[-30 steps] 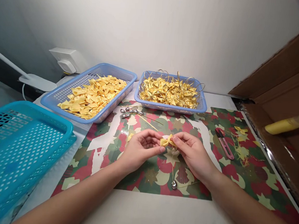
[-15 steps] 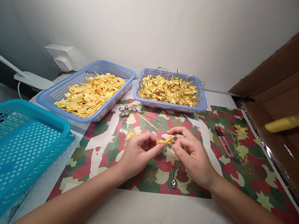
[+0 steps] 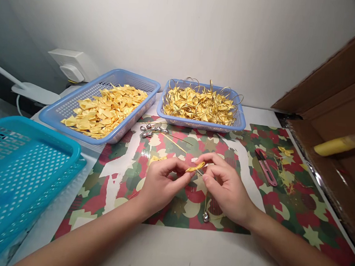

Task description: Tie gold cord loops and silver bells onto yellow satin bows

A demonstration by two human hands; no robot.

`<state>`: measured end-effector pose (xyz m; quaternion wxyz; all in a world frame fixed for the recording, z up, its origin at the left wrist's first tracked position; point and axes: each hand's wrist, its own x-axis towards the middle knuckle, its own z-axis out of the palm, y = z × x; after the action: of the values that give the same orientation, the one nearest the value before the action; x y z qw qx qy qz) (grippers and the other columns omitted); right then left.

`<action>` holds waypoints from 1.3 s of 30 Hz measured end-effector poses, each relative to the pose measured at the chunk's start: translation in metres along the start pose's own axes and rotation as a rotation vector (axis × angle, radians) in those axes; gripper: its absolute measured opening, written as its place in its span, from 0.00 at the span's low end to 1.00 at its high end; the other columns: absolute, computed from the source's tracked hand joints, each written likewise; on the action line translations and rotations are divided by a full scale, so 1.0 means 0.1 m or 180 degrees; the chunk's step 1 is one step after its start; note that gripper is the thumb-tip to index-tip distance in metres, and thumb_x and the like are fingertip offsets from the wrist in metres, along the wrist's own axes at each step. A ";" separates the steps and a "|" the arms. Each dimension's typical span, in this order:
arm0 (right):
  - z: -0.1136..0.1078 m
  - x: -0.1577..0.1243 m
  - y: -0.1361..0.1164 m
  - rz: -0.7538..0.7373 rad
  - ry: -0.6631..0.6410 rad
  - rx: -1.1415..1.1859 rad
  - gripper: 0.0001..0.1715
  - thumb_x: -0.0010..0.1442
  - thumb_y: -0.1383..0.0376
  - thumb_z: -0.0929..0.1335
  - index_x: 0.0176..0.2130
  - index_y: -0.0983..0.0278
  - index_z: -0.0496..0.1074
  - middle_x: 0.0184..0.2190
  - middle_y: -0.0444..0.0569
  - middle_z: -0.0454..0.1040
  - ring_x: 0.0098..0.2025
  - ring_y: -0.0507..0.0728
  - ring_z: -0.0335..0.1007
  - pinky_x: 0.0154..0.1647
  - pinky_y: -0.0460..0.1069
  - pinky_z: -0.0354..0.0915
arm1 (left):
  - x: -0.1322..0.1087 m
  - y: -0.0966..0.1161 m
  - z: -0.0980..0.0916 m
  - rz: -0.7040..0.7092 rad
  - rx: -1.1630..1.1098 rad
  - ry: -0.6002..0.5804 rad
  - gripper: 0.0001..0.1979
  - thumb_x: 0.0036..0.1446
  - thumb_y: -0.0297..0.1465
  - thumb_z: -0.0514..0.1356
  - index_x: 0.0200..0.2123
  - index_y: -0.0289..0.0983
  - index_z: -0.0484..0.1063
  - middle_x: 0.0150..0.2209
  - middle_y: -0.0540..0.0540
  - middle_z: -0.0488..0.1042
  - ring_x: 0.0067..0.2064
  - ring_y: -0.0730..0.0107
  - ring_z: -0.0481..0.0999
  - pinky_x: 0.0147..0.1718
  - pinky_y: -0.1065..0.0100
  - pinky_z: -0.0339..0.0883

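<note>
Between the fingertips of my left hand [image 3: 169, 181] is a small yellow ribbon bow [image 3: 195, 168], pinched at its left side. My right hand [image 3: 227, 188] is closed at the bow's right side, thumb and fingers on a thin gold cord [image 3: 200, 173] that runs to the bow. Below the right hand hangs or lies a silver jingle bell [image 3: 205, 217] on a gold cord. Another yellow bow [image 3: 157, 159] lies behind my left hand, partly hidden by it. Farther back is a cluster of silver bells [image 3: 149, 131] with gold cords.
A blue basket of yellow bows [image 3: 113, 109] stands back left, and a blue basket of corded bows [image 3: 201, 106] at the back. A teal basket [image 3: 72, 145] is at left. Pink thread snips [image 3: 267, 168] lie at right by thread scraps [image 3: 285, 178]. Cardboard [image 3: 346, 101] borders the right.
The bow has turned and looks narrower between my fingers. My right thumb has shifted slightly left, onto the cord. The view has moved a little.
</note>
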<state>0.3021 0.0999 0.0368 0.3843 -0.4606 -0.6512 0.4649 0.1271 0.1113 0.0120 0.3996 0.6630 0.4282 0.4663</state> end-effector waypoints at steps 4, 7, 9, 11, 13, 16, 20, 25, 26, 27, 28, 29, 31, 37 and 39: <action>0.01 -0.01 -0.01 0.0106 -0.0011 -0.0030 0.17 0.60 0.70 0.62 0.20 0.66 0.57 0.41 0.46 0.65 0.41 0.50 0.65 0.40 0.45 0.63 | 0.00 -0.01 -0.01 0.0632 0.0431 0.0123 0.06 0.52 0.20 0.63 0.28 0.37 0.74 0.25 0.53 0.78 0.26 0.78 0.74 0.25 0.77 0.67; 0.02 -0.02 -0.01 0.0086 0.0003 -0.0046 0.17 0.60 0.69 0.62 0.21 0.66 0.56 0.40 0.46 0.64 0.37 0.50 0.64 0.37 0.45 0.62 | 0.00 -0.02 -0.01 0.0907 0.0610 0.0190 0.07 0.52 0.19 0.63 0.29 0.37 0.73 0.26 0.53 0.78 0.26 0.78 0.74 0.26 0.77 0.67; 0.03 -0.03 0.00 0.0028 0.0013 -0.0056 0.17 0.60 0.70 0.62 0.21 0.66 0.57 0.39 0.46 0.64 0.36 0.49 0.63 0.36 0.45 0.62 | 0.00 -0.02 -0.01 0.0957 0.0660 0.0209 0.07 0.52 0.19 0.63 0.29 0.37 0.73 0.26 0.53 0.78 0.26 0.78 0.74 0.26 0.77 0.67; 0.03 -0.04 0.00 -0.0010 0.0015 -0.0071 0.17 0.60 0.70 0.62 0.21 0.66 0.57 0.40 0.47 0.64 0.36 0.50 0.63 0.36 0.45 0.61 | 0.00 -0.02 -0.01 0.0954 0.0691 0.0225 0.07 0.52 0.19 0.63 0.28 0.37 0.72 0.25 0.53 0.77 0.25 0.78 0.74 0.25 0.76 0.67; 0.04 -0.04 0.00 -0.0022 0.0013 -0.0080 0.17 0.60 0.70 0.62 0.21 0.66 0.57 0.40 0.47 0.64 0.37 0.50 0.63 0.36 0.45 0.61 | 0.00 -0.02 -0.01 0.0943 0.0697 0.0244 0.07 0.52 0.19 0.63 0.28 0.37 0.72 0.24 0.54 0.77 0.25 0.78 0.73 0.25 0.76 0.67; 0.03 -0.03 0.01 -0.0035 0.0046 -0.0092 0.17 0.60 0.70 0.62 0.21 0.66 0.57 0.40 0.47 0.64 0.37 0.50 0.63 0.36 0.46 0.61 | 0.00 -0.02 0.00 0.0945 0.0678 0.0254 0.07 0.52 0.20 0.62 0.28 0.37 0.72 0.24 0.54 0.77 0.25 0.79 0.73 0.25 0.77 0.67; 0.03 -0.03 0.01 -0.0069 0.0083 -0.0106 0.17 0.59 0.70 0.62 0.21 0.66 0.57 0.39 0.47 0.64 0.37 0.51 0.63 0.36 0.46 0.61 | 0.00 -0.01 0.00 0.0950 0.0715 0.0286 0.07 0.52 0.20 0.62 0.27 0.37 0.71 0.24 0.54 0.77 0.24 0.78 0.73 0.24 0.76 0.66; 0.04 -0.03 -0.01 -0.0046 0.0076 -0.0142 0.16 0.59 0.70 0.62 0.20 0.66 0.57 0.39 0.48 0.64 0.36 0.51 0.63 0.36 0.46 0.62 | 0.00 -0.01 0.00 0.0942 0.0711 0.0289 0.07 0.52 0.20 0.62 0.27 0.37 0.72 0.24 0.53 0.77 0.24 0.77 0.73 0.24 0.76 0.67; 0.04 -0.03 -0.01 -0.0040 0.0074 -0.0147 0.16 0.59 0.70 0.62 0.20 0.66 0.57 0.39 0.49 0.64 0.36 0.51 0.63 0.36 0.47 0.62 | 0.00 0.00 0.00 0.0939 0.0711 0.0295 0.07 0.52 0.21 0.62 0.27 0.37 0.72 0.24 0.53 0.78 0.24 0.77 0.74 0.24 0.76 0.67; 0.04 -0.03 -0.01 -0.0032 0.0072 -0.0154 0.16 0.59 0.71 0.62 0.20 0.66 0.57 0.39 0.49 0.64 0.36 0.51 0.63 0.36 0.47 0.63 | 0.00 0.00 0.00 0.0939 0.0712 0.0299 0.06 0.52 0.21 0.62 0.27 0.37 0.72 0.24 0.53 0.78 0.24 0.77 0.74 0.24 0.76 0.67; 0.04 -0.03 -0.01 -0.0029 0.0073 -0.0162 0.16 0.59 0.71 0.62 0.20 0.66 0.57 0.39 0.49 0.65 0.37 0.51 0.64 0.37 0.47 0.63 | 0.00 0.00 0.00 0.0939 0.0716 0.0303 0.06 0.52 0.21 0.62 0.27 0.37 0.72 0.24 0.53 0.78 0.24 0.77 0.74 0.24 0.75 0.68; 0.04 -0.03 -0.01 -0.0028 0.0078 -0.0170 0.16 0.58 0.71 0.62 0.20 0.66 0.57 0.40 0.49 0.65 0.37 0.51 0.64 0.37 0.47 0.63 | 0.00 0.00 0.00 0.0940 0.0725 0.0303 0.06 0.52 0.21 0.62 0.27 0.37 0.72 0.24 0.53 0.78 0.24 0.76 0.74 0.24 0.75 0.68; 0.04 -0.03 -0.01 -0.0044 0.0094 -0.0190 0.16 0.58 0.71 0.62 0.20 0.66 0.57 0.40 0.49 0.65 0.38 0.52 0.64 0.37 0.47 0.63 | 0.00 0.00 0.00 0.0949 0.0755 0.0294 0.06 0.52 0.21 0.62 0.27 0.37 0.71 0.24 0.53 0.77 0.24 0.76 0.74 0.24 0.75 0.68; 0.06 -0.05 0.00 -0.0030 0.0088 -0.0259 0.17 0.59 0.71 0.62 0.20 0.66 0.56 0.40 0.49 0.65 0.39 0.52 0.65 0.35 0.46 0.63 | -0.01 0.00 0.00 0.1176 0.0904 0.0235 0.06 0.54 0.21 0.61 0.28 0.37 0.71 0.25 0.51 0.77 0.25 0.75 0.75 0.25 0.74 0.70; 0.07 -0.05 0.01 -0.0058 0.0097 -0.0288 0.17 0.60 0.71 0.62 0.21 0.66 0.55 0.40 0.49 0.65 0.39 0.52 0.65 0.33 0.46 0.62 | -0.01 -0.02 -0.01 0.1310 0.0985 0.0194 0.06 0.54 0.21 0.61 0.28 0.37 0.71 0.25 0.50 0.77 0.25 0.74 0.75 0.25 0.73 0.70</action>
<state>0.2972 0.0932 0.0336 0.3772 -0.4786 -0.6698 0.4243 0.1258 0.1109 0.0102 0.1770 0.7750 0.3624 0.4865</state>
